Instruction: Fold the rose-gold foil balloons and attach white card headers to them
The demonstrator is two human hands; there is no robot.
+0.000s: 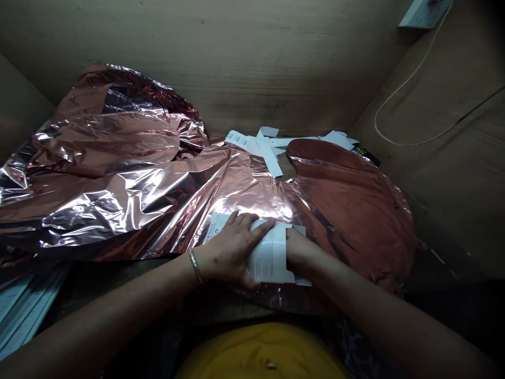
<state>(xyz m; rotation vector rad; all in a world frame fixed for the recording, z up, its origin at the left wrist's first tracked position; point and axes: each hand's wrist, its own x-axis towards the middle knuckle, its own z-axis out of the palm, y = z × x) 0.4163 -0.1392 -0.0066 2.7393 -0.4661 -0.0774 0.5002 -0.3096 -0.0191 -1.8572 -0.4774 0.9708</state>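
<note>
Careful: my left hand [229, 252] has its fingers spread flat on the white printed card [268, 258], my right hand's [302, 252] fingers I cannot see, and a slip could crease the rose foil balloon [236, 189].

Card [268, 251] on foil balloon [347, 226], beneath left hand [231, 250].

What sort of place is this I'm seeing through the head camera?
Probably a small packing bench or workshop: rose-gold foil balloons are spread out, a printed white card lies on them, more card strips sit behind, and plain wooden boards enclose the spot.
</note>
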